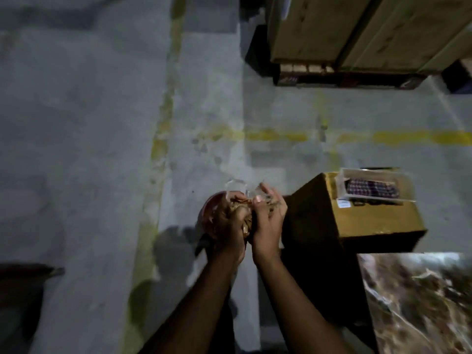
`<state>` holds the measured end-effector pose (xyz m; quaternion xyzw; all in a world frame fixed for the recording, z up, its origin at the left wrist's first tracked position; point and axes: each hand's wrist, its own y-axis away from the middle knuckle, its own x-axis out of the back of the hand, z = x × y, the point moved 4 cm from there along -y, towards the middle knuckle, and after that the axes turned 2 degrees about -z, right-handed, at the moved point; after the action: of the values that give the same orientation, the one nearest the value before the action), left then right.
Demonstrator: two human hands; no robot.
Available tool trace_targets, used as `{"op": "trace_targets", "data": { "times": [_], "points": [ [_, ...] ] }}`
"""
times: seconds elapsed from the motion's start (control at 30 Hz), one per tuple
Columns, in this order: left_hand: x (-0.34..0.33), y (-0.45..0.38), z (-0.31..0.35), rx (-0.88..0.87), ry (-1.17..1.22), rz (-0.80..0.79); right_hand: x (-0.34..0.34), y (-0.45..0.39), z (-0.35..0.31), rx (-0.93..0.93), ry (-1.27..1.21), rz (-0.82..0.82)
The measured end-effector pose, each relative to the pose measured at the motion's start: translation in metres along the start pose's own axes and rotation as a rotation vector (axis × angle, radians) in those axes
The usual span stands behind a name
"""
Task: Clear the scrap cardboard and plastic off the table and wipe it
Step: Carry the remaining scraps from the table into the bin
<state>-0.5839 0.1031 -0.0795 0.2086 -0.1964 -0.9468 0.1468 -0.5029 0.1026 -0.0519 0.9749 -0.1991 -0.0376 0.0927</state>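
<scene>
Fingers of left hand [226, 226] curled round wad of scraps [242, 212]; fingers of right hand [268, 221] curled against same wad from other side, clear plastic [236, 186] poking out above fingertips. Hands touching, held over floor [102, 123]. Red bin [204, 215] just under left hand. Open box [357, 215] just right of right hand. Mottled surface [413, 302] lower right, well apart from hands.

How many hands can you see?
2. The left hand and the right hand are side by side over the grey concrete floor, together gripping a wad of brown scrap and clear plastic.
</scene>
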Motion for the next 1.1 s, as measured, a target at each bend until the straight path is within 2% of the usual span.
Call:
{"op": "trace_targets", "data": {
  "times": [0.13,0.3,0.4,0.47,0.57,0.63,0.7,0.8,0.9,1.0,1.1],
  "points": [
    [0.058,-0.064,-0.077,0.123,0.051,0.160,-0.024,-0.022,0.105,-0.149,0.032,-0.096],
    [0.107,-0.140,-0.177,0.296,0.172,0.294,-0.045,-0.072,0.221,-0.183,0.147,-0.143],
    [0.135,-0.198,-0.234,0.255,-0.028,0.328,-0.055,-0.108,0.279,-0.112,0.231,-0.175],
    [0.148,-0.237,-0.257,0.101,-0.237,0.322,-0.058,-0.133,0.317,-0.045,0.286,-0.185],
    [0.151,-0.272,-0.273,-0.119,-0.401,0.273,-0.058,-0.159,0.368,-0.007,0.342,-0.232],
    [0.152,-0.281,-0.286,-0.156,-0.465,0.236,-0.056,-0.169,0.401,-0.031,0.388,-0.272],
    [0.163,-0.289,-0.307,-0.171,-0.542,0.195,-0.053,-0.175,0.434,-0.137,0.508,-0.320],
    [0.180,-0.308,-0.335,-0.144,-0.656,0.065,-0.048,-0.184,0.475,-0.233,0.686,-0.441],
    [0.199,-0.326,-0.355,-0.154,-1.110,-0.176,-0.041,-0.194,0.494,-0.264,0.862,-0.590],
    [0.207,-0.323,-0.352,-0.184,-1.557,-0.251,-0.029,-0.200,0.499,-0.199,1.122,-0.735],
    [0.201,-0.319,-0.351,-0.246,-1.785,-0.330,-0.025,-0.200,0.490,-0.041,1.303,-0.745]
  ]
}}
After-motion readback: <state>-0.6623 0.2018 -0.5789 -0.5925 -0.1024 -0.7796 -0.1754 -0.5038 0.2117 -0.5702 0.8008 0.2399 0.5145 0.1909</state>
